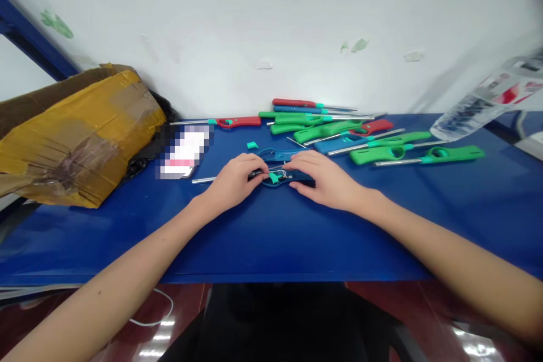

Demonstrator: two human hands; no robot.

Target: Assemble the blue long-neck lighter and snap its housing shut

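An opened blue lighter handle lies on the blue table in the middle, its lower half showing a teal trigger and thin wires. The other half rests just behind it. My left hand pinches the metal tube near its handle end, and the tube points left. My right hand is at the right end of the lower half, thumb and fingers around it, with fingertips by the wires. A small teal piece lies behind my left hand.
Several green, red and blue lighters lie at the back right, beside a tilted water bottle. One red lighter is near the wall. At the left are a phone and a taped cardboard box. The table's front edge is near.
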